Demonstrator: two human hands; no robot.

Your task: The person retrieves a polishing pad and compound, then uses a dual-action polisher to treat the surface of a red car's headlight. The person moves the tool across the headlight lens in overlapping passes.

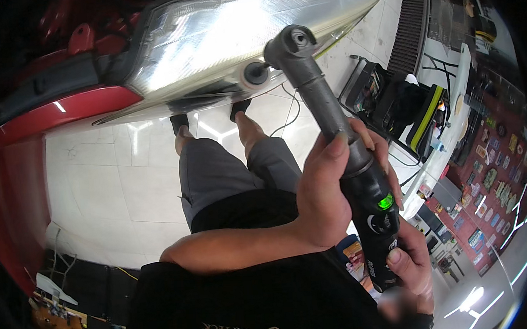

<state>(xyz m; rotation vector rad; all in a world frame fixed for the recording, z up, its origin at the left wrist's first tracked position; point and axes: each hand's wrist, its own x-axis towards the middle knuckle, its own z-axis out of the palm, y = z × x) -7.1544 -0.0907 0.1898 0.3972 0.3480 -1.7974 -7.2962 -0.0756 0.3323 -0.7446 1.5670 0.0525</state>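
Note:
Both my hands grip a long black cordless polisher [323, 102] with a grey angled head and a lit green spot on its body. My left hand [322, 194] wraps round the neck, with its thumb along the top. Further back, my right hand [412, 257] is closed round the rear handle. A small round dark pad [256, 73] sticks out from the tool's head, at the lower edge of a large clear car headlight [196, 38]. Whether the pad presses on the lens or sits just off it, I cannot tell.
Red bodywork [58, 114] borders the headlight on the left. On the right an open black tool case [409, 108] with a yellow-green edge lies near a dark cable [293, 113]. Pale tiles [118, 187] cover the floor; a dark floor grate [409, 20] runs beyond.

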